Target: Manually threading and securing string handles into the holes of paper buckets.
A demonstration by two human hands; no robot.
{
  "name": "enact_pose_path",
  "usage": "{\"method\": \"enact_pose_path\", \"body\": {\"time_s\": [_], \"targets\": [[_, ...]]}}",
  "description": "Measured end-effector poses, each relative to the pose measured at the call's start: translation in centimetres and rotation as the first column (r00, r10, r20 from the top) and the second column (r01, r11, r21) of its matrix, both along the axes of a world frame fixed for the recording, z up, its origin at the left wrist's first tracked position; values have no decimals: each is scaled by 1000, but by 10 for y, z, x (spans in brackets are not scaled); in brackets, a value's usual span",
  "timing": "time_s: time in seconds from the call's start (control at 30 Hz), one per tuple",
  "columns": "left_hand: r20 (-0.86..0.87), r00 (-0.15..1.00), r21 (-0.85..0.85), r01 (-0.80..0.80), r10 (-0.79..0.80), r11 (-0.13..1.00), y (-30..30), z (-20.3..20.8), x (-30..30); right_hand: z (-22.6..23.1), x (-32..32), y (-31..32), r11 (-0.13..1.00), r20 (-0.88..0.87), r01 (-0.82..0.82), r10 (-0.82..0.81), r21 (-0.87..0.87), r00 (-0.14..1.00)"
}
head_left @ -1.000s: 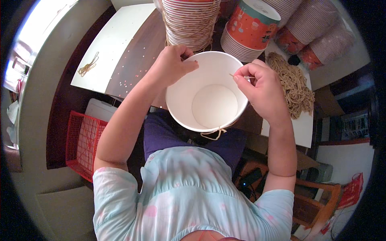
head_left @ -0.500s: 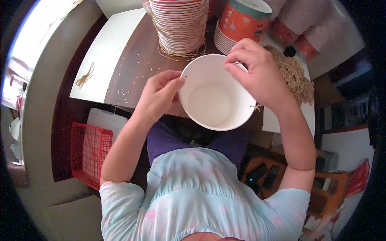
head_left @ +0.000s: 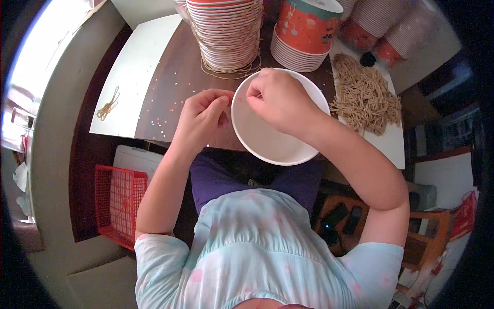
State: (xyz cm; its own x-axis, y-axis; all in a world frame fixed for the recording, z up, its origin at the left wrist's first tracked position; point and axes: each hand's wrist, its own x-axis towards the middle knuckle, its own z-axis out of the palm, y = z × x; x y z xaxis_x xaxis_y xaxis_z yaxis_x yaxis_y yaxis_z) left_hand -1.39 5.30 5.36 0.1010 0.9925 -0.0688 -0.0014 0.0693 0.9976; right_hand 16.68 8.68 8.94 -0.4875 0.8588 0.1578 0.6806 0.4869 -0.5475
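A white paper bucket (head_left: 275,144) is tipped so that its open mouth faces me, above the table's near edge. My left hand (head_left: 201,116) is at the bucket's left rim, thumb and fingers pinched together against its outer side. Across the mouth reaches my right hand (head_left: 280,98), its fingers curled into a pinch just inside the left wall. A small reddish mark (head_left: 240,99) shows on that wall near the fingertips. Whatever either pinch holds is too small or hidden to make out.
A tall bucket stack (head_left: 224,38) draped with cords stands behind, beside orange-and-green buckets (head_left: 309,26). A pile of tan cords (head_left: 365,95) lies at right. A small cord bundle (head_left: 108,105) lies at left, with scattered bits (head_left: 159,121). A red basket (head_left: 121,201) sits lower left.
My right hand has moved left from the bucket's far right rim to inside its left wall. My left hand has shifted slightly left at the rim.
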Motion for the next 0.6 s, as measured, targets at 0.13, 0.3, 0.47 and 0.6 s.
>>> {"method": "enact_pose_path", "body": {"time_s": [0.13,0.3,0.47,0.6], "targets": [[-31,999,15,-9,10,1000,3,0,1,-2,-2,-1,997,13,41,-42,68,999],[-58,998,45,11,-8,999,5,-1,1,-1,-5,-1,997,16,21,-22,72,1000],[-85,996,105,39,-30,994,9,-7,3,-4,-8,1,995,63,-5,-1,99,998],[-128,987,179,120,-98,976,10,-5,3,-9,-9,1,995,29,16,-19,101,999]]}}
